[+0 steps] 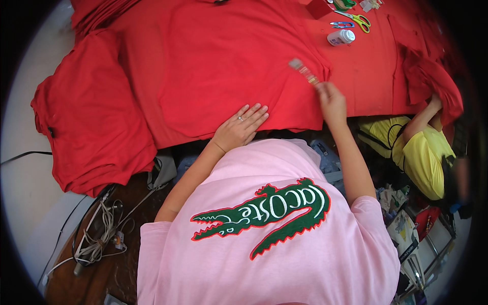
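Observation:
My left hand point(242, 127) lies flat on a red garment point(223, 61), near the table's front edge, with a ring on one finger. Its fingers are stretched out. A short flat brush point(304, 70) is gripped in my right hand point(332, 103), its pale bristle end pointing away and to the left. This brush is slightly smeared by motion and hovers over or lies close to the garment's right side; whether it touches the cloth I cannot tell. Under both hands the red cloth spreads smoothly over the table.
Yellow-handled scissors point(361, 21), blue thread snips point(342, 25) and a white bottle point(340, 37) lie at the far right. More red garments point(96, 109) hang over the left edge. Right of me, a person in yellow point(426, 160) handles red cloth point(441, 84). Tangled cables point(103, 231) lie lower left.

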The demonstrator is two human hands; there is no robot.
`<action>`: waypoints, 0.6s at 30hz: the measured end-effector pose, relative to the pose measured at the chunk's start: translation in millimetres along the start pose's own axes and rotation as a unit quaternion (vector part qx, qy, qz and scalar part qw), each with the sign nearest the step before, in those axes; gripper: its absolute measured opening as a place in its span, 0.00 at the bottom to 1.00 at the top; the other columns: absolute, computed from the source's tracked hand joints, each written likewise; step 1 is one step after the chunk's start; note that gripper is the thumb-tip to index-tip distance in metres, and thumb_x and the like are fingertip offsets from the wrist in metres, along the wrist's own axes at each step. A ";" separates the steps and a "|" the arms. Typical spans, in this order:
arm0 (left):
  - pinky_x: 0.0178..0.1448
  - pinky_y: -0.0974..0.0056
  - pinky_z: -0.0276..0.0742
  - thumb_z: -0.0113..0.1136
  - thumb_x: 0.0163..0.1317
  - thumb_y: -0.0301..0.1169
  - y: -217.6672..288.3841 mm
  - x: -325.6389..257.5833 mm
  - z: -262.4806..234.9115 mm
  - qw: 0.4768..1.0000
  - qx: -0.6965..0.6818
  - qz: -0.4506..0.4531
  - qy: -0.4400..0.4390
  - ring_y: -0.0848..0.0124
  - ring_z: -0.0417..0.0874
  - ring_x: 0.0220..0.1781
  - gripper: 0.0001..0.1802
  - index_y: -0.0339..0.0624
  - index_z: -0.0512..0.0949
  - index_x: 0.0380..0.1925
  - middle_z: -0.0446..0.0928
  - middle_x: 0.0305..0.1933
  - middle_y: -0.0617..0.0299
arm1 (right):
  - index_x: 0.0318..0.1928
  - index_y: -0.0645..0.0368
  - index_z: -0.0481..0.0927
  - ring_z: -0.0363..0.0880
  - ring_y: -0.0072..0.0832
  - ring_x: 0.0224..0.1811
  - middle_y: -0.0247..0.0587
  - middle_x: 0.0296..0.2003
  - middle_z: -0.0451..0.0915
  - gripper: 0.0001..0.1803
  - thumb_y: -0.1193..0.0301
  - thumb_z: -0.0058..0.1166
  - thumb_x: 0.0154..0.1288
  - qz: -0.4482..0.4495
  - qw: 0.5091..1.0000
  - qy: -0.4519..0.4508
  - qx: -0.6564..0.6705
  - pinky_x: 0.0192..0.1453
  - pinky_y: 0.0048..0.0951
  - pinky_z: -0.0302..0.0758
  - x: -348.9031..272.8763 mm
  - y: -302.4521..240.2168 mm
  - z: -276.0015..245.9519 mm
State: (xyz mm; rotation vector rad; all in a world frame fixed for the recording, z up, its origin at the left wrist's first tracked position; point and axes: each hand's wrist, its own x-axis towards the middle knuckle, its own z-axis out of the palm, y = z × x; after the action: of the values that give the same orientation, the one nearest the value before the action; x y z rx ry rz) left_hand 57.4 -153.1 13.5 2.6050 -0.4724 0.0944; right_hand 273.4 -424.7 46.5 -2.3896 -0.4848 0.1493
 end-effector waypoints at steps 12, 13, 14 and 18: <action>0.87 0.51 0.55 0.61 0.67 0.34 -0.4 -0.7 0.9 1.000 -0.019 -0.002 -0.011 0.62 0.62 0.85 0.37 0.44 0.68 0.77 0.63 0.83 0.59 | 0.45 0.60 0.83 0.86 0.56 0.38 0.58 0.35 0.85 0.15 0.59 0.56 0.79 0.090 0.995 0.050 -0.012 0.39 0.49 0.80 67.3 -40.3 15.4; 0.88 0.50 0.55 0.61 0.67 0.34 -1.0 -1.0 0.9 1.000 -0.027 -0.002 -0.014 0.61 0.62 0.85 0.37 0.43 0.67 0.77 0.63 0.83 0.58 | 0.45 0.60 0.83 0.86 0.56 0.38 0.57 0.35 0.85 0.15 0.60 0.56 0.79 0.043 0.999 0.019 0.011 0.39 0.49 0.80 71.6 -52.2 17.1; 0.88 0.50 0.54 0.61 0.67 0.35 -1.2 -1.6 0.8 0.999 -0.036 -0.002 -0.018 0.60 0.61 0.85 0.38 0.43 0.67 0.77 0.62 0.84 0.57 | 0.45 0.61 0.83 0.86 0.56 0.39 0.57 0.36 0.85 0.15 0.60 0.57 0.79 -0.003 0.999 -0.012 0.034 0.40 0.50 0.80 71.2 -67.6 20.5; 0.87 0.45 0.51 0.62 0.70 0.41 2.0 -1.9 -5.9 0.993 -0.115 -0.031 0.022 0.55 0.59 0.86 0.37 0.42 0.67 0.77 0.62 0.83 0.51 | 0.46 0.57 0.84 0.86 0.53 0.44 0.53 0.41 0.86 0.16 0.57 0.58 0.76 -0.222 0.935 -0.276 -0.013 0.46 0.50 0.81 55.9 -108.8 45.0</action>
State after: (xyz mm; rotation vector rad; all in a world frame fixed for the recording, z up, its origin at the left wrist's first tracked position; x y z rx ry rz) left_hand 55.1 -151.3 19.4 2.3843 -0.3628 0.0709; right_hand 281.5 -300.2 84.4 -2.1748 -1.2784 0.6175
